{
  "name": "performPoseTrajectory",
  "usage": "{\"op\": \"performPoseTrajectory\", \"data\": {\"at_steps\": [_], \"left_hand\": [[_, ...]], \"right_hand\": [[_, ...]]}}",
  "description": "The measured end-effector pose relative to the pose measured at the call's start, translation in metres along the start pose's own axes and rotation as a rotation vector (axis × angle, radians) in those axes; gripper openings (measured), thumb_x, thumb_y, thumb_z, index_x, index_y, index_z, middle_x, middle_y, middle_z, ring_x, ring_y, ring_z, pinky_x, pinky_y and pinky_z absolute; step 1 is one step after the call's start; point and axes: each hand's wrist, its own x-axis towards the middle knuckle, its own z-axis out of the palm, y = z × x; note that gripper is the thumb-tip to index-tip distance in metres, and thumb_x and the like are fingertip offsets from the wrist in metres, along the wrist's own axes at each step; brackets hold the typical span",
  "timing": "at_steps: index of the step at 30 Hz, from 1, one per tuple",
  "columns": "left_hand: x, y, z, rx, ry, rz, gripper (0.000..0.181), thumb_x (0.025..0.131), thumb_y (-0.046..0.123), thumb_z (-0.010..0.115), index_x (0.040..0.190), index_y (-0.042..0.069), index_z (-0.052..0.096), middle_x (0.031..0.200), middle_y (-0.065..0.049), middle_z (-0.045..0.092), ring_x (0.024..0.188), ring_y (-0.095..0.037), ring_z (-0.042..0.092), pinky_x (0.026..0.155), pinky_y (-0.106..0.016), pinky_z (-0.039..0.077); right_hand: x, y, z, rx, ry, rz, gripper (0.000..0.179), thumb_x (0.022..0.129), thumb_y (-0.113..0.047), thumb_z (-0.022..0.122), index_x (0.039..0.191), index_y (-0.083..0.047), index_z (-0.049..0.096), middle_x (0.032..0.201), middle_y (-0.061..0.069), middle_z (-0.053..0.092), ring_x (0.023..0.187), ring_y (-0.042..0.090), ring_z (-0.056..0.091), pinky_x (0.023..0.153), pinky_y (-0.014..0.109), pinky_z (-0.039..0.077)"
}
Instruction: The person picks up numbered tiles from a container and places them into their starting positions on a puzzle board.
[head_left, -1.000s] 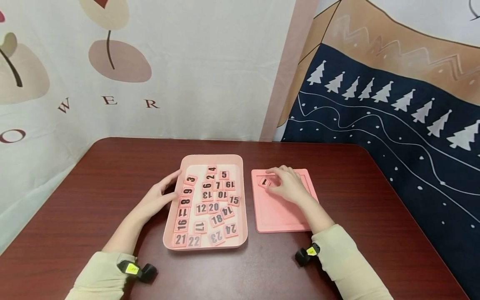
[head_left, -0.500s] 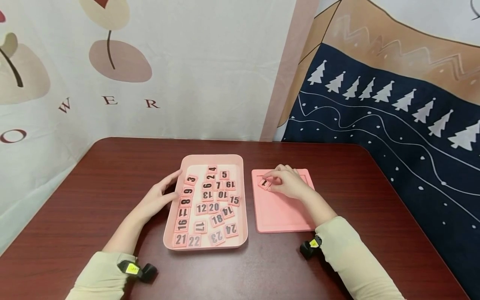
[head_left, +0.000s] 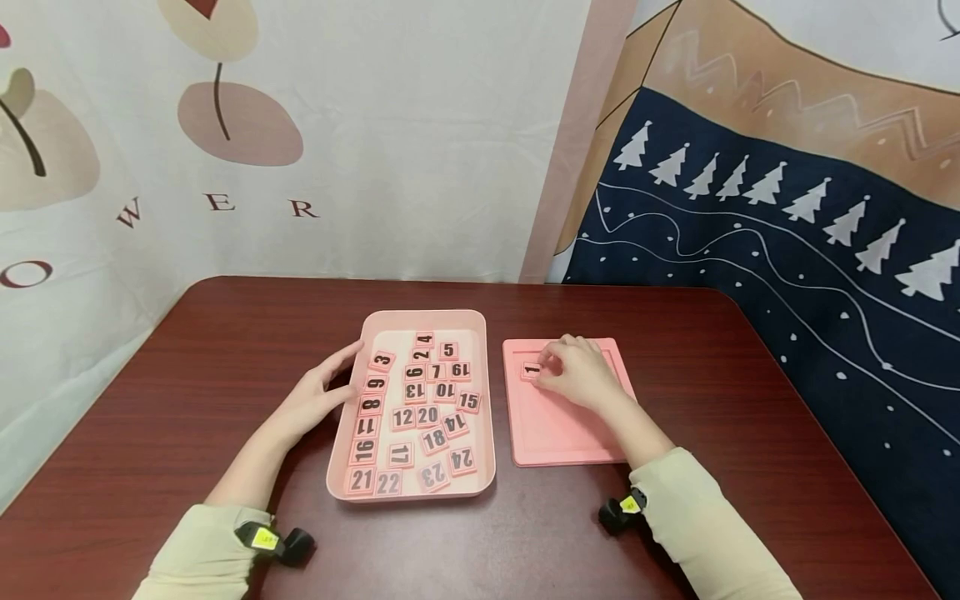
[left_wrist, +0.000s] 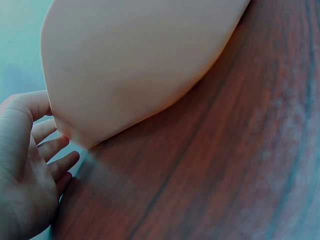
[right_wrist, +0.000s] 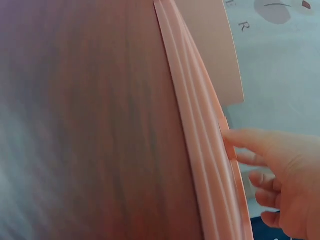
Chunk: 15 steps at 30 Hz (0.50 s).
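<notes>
My left hand (head_left: 311, 400) rests its fingers and thumb against the left side of a pale pink tray (head_left: 487, 433). In the left wrist view the fingers are spread and loosely bent at the tray's wall (left_wrist: 135, 60). Pink number tiles lie scattered in the tray, among them the 12 tile (head_left: 402, 417) and the 3 tile (head_left: 382, 360), several of them turned or upside down. My right hand (head_left: 577, 372) pinches the 1 tile (head_left: 530, 371) at the upper left of a pink square board (head_left: 562, 429). The fingers partly cover that tile's right side; the number reads sideways.
The tray and board stand side by side on a dark reddish wooden table (head_left: 225, 350), a narrow strip of wood between them. Behind the table hang a light printed cloth (head_left: 420, 167) and a dark blue one with white trees (head_left: 750, 225).
My right hand has turned the 1 tile on the board from a slant to square with the edges. The left hand and the tray have stayed in place.
</notes>
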Motion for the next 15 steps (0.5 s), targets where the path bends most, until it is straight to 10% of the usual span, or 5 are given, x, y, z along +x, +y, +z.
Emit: {"op": "performPoseTrajectory", "data": {"at_steps": [15], "left_hand": [[0.0, 0.001, 0.0, 0.011, 0.0, 0.0, 0.066, 0.091, 0.002, 0.057, 0.15, 0.003, 0.029, 0.147, -0.024, 0.035, 0.133, -0.032, 0.029, 0.095, -0.013, 0.028]], "right_hand": [[-0.002, -0.023, 0.02, 0.057, 0.154, 0.233, 0.034, 0.076, -0.035, 0.08, 0.075, -0.011, 0.057, 0.068, 0.002, 0.049, 0.067, 0.02, 0.047, 0.064, 0.036, 0.038]]}}
